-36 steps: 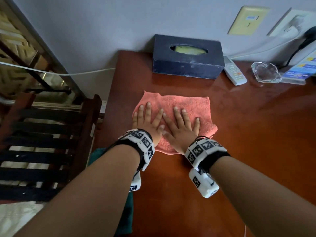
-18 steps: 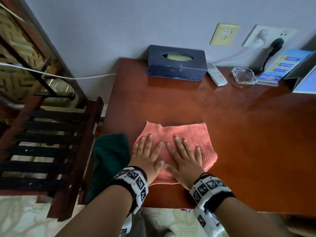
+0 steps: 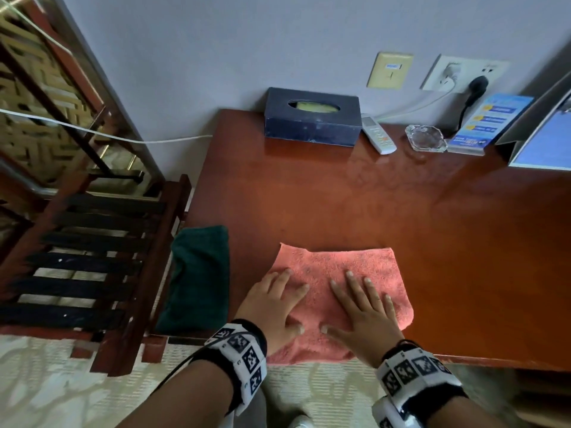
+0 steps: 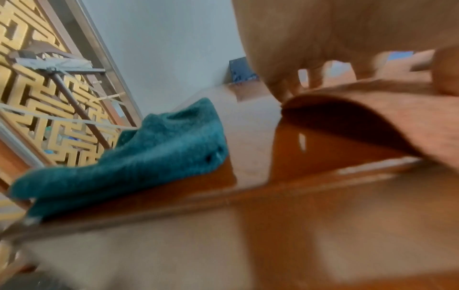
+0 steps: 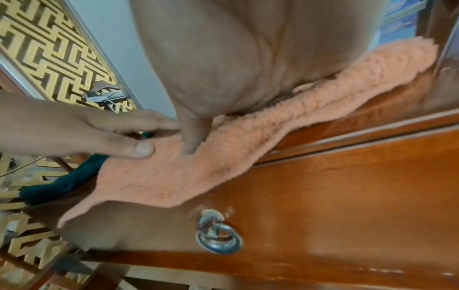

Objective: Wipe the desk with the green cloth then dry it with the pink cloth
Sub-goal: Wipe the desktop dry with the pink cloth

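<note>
The pink cloth [image 3: 336,267] lies flat at the front edge of the reddish wooden desk [image 3: 401,211], its near hem hanging over the edge [image 5: 159,182]. Both hands press on it with straight, spread fingers: my left hand [image 3: 275,304] on its left part, my right hand [image 3: 364,310] on its right part, thumbs almost meeting. The dark green cloth [image 3: 197,273] lies bunched at the desk's left front corner [image 4: 139,157], apart from both hands.
Along the wall stand a dark tissue box [image 3: 312,117], a white remote [image 3: 378,137], a glass ashtray [image 3: 426,137] and a blue leaflet stand [image 3: 485,125]. A dark slatted wooden rack [image 3: 92,257] stands left of the desk. A drawer ring pull [image 5: 218,233] hangs below the edge.
Both hands have dragged the pink cloth from the middle of the desk back to its front edge, where the hem now hangs over. The green cloth has come into view.
</note>
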